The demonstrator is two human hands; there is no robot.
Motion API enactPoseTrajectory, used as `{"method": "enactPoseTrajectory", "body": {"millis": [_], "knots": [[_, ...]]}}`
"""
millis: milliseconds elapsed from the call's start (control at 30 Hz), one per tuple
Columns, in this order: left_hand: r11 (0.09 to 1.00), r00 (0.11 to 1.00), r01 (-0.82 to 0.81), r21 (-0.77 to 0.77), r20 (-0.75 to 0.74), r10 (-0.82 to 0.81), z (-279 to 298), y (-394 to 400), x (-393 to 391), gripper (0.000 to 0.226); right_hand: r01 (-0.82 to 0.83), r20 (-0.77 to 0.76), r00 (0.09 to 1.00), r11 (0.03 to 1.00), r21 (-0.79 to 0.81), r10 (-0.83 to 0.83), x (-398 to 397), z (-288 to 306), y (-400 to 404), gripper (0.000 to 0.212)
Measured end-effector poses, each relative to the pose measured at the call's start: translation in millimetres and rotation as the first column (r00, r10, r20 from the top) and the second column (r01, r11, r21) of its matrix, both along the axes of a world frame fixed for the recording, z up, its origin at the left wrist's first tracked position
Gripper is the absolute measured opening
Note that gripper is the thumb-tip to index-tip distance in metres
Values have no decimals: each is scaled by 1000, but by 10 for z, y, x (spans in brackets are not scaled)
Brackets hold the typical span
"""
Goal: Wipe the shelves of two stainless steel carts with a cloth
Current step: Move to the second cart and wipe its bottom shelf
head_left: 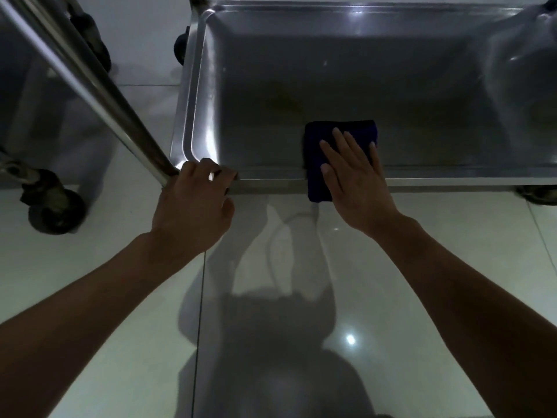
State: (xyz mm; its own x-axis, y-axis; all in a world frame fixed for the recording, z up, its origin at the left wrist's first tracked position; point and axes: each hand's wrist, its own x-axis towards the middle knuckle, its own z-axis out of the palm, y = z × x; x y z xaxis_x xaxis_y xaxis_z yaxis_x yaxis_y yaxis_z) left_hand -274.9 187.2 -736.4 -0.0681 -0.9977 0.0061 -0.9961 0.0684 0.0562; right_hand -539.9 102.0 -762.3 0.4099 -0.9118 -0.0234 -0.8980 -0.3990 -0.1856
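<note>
A glossy tiled floor (120,297) is seen beneath both forearms. The left hand (193,206) is curled around the near corner of the stainless steel cart's shelf (361,70), where a slanted steel post (90,86) meets the rim. The right hand (355,179) is laid flat, fingers spread, on a folded dark blue cloth (319,152), which is draped over the shelf's near rim, partly inside the tray. A caster wheel (57,209) is seen left of the left hand.

Below me the glossy pale floor tiles (422,297) show my shadow (271,342), a bright light reflection (350,339), and a dark grout line (199,312) running toward me.
</note>
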Motion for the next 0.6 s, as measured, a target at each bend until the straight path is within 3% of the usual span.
{"method": "enactPoseTrajectory", "body": {"millis": [200, 367, 600], "knots": [[1000, 999, 14, -25, 34, -13, -123, 58, 96, 45, -13, -53, 998, 999, 43, 16, 522, -71, 43, 56], [998, 998, -7, -63, -61, 3, -181, 100, 225, 47, -15, -42, 999, 998, 58, 18, 634, -65, 32, 56], [999, 999, -33, 15, 11, 33, -145, 125, 232, 59, 13, -73, 997, 996, 91, -6, 636, -13, 17, 55]]}}
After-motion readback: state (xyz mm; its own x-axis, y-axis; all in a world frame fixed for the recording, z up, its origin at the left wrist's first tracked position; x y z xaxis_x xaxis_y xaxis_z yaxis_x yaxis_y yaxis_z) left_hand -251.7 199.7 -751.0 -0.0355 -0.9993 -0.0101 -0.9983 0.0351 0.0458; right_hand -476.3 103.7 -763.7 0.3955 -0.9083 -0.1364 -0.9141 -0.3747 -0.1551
